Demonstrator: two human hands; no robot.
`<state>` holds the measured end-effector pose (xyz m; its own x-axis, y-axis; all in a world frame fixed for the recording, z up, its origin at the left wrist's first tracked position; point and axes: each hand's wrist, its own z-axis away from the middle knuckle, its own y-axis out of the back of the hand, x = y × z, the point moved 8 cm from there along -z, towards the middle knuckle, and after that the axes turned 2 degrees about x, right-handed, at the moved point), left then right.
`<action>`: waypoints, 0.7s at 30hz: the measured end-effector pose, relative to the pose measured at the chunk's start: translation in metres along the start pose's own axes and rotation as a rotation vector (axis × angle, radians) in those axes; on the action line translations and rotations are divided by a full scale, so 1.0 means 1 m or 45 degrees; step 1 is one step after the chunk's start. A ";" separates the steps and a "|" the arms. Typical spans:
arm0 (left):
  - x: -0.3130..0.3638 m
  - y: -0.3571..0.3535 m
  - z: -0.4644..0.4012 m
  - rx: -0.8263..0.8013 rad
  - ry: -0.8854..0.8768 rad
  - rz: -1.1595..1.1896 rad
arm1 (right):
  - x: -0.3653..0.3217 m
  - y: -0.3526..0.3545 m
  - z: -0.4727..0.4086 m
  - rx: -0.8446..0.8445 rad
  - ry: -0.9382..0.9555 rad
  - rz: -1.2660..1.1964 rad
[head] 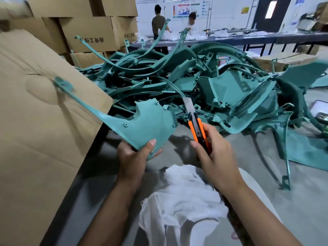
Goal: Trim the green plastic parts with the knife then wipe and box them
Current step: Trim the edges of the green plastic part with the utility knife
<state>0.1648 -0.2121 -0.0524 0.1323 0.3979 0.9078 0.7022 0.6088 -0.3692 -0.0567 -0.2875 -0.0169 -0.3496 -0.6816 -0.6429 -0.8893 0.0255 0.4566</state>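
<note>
Green moulded plastic part [142,125], a flat panel with a long thin arm, is held up at about 10 o'clock from the frame's centre, above the grey worktop [266,174]. Its arm reaches towards 10 o'clock, and its tip lies against the large brown cardboard box flap [44,112] that fills the left side. At 11 o'clock, behind that flap, stacked brown cardboard cartons [88,32] are seen.

The panel's lower corner is gripped by the left hand [134,160], the thumb laid on its face and the fingers [158,151] curled beneath its edge. Below the hands, at 6 o'clock, a crumpled white cloth [182,201] is spread.

Just right of the panel, an orange and black utility knife [200,134] is held by the right hand [218,153], whose fingers are wrapped round the handle, thumb along its side. The blade is extended and pointed towards 12 o'clock; it is near the panel's right edge, and contact cannot be told.

From 12 to 3 o'clock, a tangled heap of green plastic parts [213,82] is piled on the worktop. Far behind, two people [158,20] are seen standing at a long table [266,39].
</note>
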 end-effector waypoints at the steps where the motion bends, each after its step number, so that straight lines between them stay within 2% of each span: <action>1: -0.001 -0.003 0.000 -0.043 0.020 0.005 | -0.003 -0.003 0.001 -0.024 0.020 -0.025; 3: 0.001 -0.004 0.002 -0.093 -0.011 -0.041 | -0.007 -0.007 0.004 -0.044 0.027 -0.098; 6: 0.006 0.000 0.003 -0.083 -0.157 -0.286 | -0.014 -0.004 0.005 0.010 0.053 -0.172; 10: 0.017 -0.008 0.007 -0.180 -0.356 -0.491 | -0.021 -0.004 0.009 0.002 0.055 -0.209; 14: 0.007 -0.007 0.003 -0.243 -0.283 -0.524 | -0.028 -0.003 0.012 -0.031 0.074 -0.287; 18: 0.002 -0.008 0.002 -0.255 -0.117 -0.340 | -0.026 -0.008 0.010 -0.090 0.026 -0.264; 21: 0.010 -0.014 0.006 -0.331 -0.194 -0.370 | -0.020 -0.012 0.010 -0.116 0.002 -0.236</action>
<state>0.1521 -0.2127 -0.0388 -0.1887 0.3435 0.9200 0.8508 0.5250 -0.0215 -0.0420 -0.2671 -0.0160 -0.1820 -0.6694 -0.7203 -0.9081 -0.1665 0.3842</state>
